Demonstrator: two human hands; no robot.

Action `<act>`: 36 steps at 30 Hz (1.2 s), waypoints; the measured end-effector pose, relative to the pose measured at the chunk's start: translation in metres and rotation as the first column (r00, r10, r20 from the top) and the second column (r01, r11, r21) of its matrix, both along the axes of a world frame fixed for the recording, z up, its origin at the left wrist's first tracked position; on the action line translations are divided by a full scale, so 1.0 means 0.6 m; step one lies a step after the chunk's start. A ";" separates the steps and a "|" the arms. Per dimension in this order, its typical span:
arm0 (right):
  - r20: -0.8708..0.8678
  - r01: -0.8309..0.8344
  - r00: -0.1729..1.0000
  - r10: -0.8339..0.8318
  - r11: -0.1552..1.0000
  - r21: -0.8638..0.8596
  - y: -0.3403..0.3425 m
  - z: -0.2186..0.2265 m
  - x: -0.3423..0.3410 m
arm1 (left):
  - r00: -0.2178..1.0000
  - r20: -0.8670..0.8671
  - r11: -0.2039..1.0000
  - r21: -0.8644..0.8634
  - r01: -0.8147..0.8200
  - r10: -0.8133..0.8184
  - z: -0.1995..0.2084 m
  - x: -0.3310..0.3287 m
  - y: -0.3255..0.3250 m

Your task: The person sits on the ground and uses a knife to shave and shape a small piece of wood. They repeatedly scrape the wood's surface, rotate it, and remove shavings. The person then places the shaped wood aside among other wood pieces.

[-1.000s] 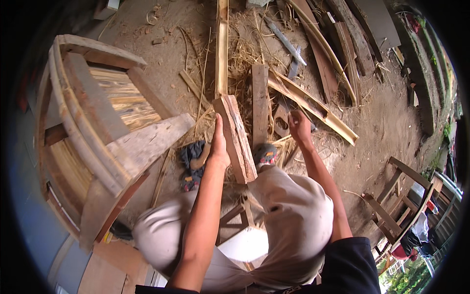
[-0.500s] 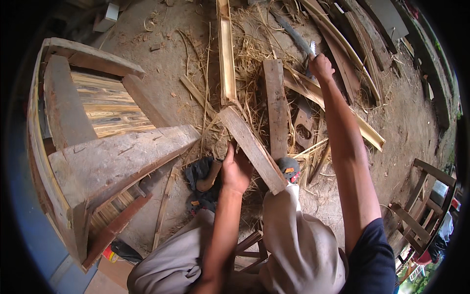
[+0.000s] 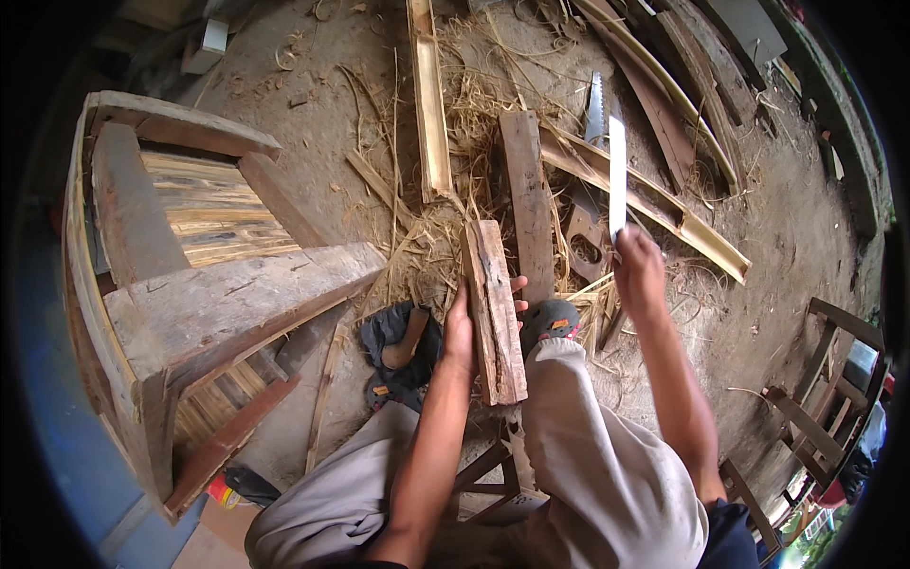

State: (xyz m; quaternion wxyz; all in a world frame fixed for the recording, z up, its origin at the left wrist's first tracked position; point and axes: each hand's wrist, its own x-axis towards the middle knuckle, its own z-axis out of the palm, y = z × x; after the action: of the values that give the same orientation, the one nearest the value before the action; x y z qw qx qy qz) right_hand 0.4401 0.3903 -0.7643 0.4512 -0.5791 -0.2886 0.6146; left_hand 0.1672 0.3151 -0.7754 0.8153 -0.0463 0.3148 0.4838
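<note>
My left hand (image 3: pixel 462 327) is closed around a short, rough block of wood (image 3: pixel 495 318), its fingertips showing past the right side. The block is tilted up between my knees, with a cracked, dark-streaked face showing. To the right, my right hand (image 3: pixel 642 270) grips a long-bladed machete (image 3: pixel 617 171); its blade points away from me and shines white, while the handle is mostly hidden in the fist. Blade and block are apart. A wooden-handled handsaw (image 3: pixel 586 237) lies on the ground left of the right hand, partly beneath a split bamboo length (image 3: pixel 664 211).
A weathered plank (image 3: pixel 527 190) lies ahead of my right foot (image 3: pixel 553 321). Another split bamboo (image 3: pixel 433 114) and scattered shavings lie beyond the block. A wooden frame with slats (image 3: pixel 237 284) stands at left. Long boards (image 3: pixel 701 85) lie far right; wooden furniture (image 3: pixel 806 427) stands near right.
My right hand has come nearer with the machete, which now points straight ahead. My left hand has turned the block more upright, showing its cracked face.
</note>
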 end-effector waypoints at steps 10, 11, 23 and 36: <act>0.740 -0.365 0.586 0.330 0.923 -0.123 -0.111 -0.060 0.019 | 0.979 -0.124 0.984 -0.092 0.151 -0.162 0.026 0.012 -0.008; 0.892 -0.517 0.290 0.346 0.841 -0.158 -0.098 -0.051 0.038 | 0.973 -0.127 0.979 -0.086 0.183 -0.193 0.028 0.009 -0.010; 0.961 -0.915 -0.196 -0.193 0.389 -0.109 0.124 -0.107 0.181 | 0.879 0.279 0.911 -0.033 0.410 -0.386 0.091 -0.022 0.033; 0.969 -0.948 -0.221 -0.111 0.259 -0.186 0.099 -0.074 0.262 | 0.994 -0.048 0.994 -0.036 -0.100 0.099 0.164 -0.041 0.051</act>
State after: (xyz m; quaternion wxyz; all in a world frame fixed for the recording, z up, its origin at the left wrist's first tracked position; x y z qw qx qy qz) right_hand 0.5972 0.4497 -0.8088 -0.0093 -0.3494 -0.9369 -0.0012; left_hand 0.1424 0.3459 -0.6773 0.7816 -0.0665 0.3402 0.5186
